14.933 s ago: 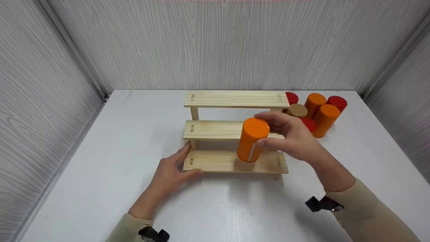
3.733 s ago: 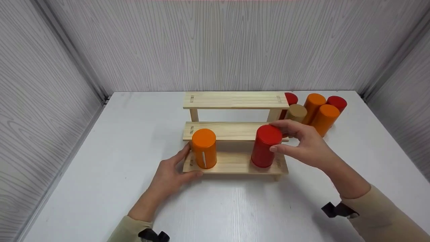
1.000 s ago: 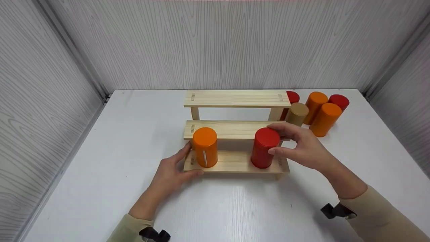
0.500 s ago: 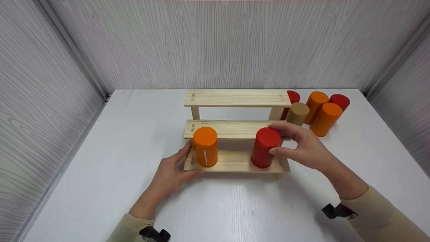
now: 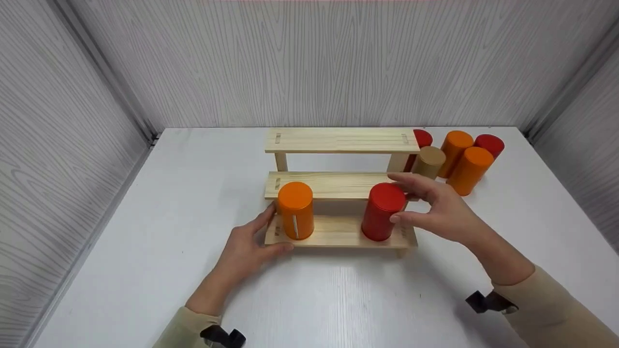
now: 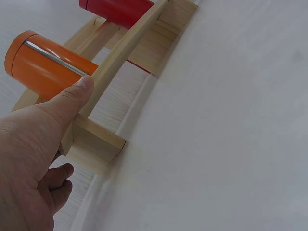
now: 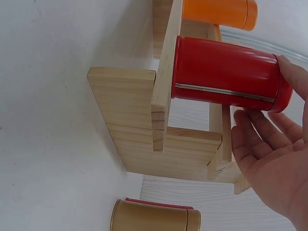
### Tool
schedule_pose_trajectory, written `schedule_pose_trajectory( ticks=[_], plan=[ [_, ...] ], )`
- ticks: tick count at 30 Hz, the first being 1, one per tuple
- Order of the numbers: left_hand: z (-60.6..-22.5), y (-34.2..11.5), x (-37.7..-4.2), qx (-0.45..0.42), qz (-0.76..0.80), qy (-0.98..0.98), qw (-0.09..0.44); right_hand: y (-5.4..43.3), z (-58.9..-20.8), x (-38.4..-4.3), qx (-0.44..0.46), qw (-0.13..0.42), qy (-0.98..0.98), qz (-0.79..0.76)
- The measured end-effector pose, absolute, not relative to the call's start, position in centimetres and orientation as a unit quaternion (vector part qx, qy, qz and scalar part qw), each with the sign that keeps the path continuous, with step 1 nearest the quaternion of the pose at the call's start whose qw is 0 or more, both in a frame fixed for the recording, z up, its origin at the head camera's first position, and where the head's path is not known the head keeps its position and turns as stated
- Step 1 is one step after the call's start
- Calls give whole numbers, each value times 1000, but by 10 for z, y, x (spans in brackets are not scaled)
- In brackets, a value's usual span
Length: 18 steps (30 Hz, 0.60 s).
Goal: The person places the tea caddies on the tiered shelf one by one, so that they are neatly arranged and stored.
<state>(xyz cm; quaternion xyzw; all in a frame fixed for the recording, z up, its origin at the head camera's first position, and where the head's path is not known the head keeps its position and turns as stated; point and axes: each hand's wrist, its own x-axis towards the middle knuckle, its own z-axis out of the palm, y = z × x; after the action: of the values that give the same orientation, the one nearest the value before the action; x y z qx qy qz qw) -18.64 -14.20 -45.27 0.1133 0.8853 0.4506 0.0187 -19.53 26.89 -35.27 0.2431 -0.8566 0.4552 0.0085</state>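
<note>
A three-tier wooden display rack [image 5: 341, 186] stands on the white table. My left hand [image 5: 244, 249] grips its lower left end, thumb on the bottom tier's front edge [image 6: 108, 67]. Upright on that tier's left stands an orange canister [image 5: 296, 211] with a pale stripe. Toward the right end of the same tier stands a red canister [image 5: 383, 212]. My right hand [image 5: 437, 208] is spread loosely around its right side. The thumb tip is right at the lid [image 7: 281, 91], while the forefinger is lifted just off the rim in the head view.
Several more canisters stand close together right of the rack: a gold one [image 5: 429, 162], orange ones [image 5: 470, 171] and red ones [image 5: 489, 144]. Wood-grain panels [image 5: 314, 63] wall the table at the back and both sides.
Since the first frame, the orange canister has come to stand on the bottom tier's left, and the red one on its right. Lately my right fingers have loosened from the red lid. The left hand stays.
</note>
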Motion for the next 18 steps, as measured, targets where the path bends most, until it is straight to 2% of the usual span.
schedule_pose_trajectory(
  ticks=[6,18],
  plan=[
    [-452,-143,-186,116,448,886,16,277,-342,-194,250,28,-847,468],
    [-451,-142,-185,112,451,885,24,326,-304,-194,220,124,-853,457]
  ],
)
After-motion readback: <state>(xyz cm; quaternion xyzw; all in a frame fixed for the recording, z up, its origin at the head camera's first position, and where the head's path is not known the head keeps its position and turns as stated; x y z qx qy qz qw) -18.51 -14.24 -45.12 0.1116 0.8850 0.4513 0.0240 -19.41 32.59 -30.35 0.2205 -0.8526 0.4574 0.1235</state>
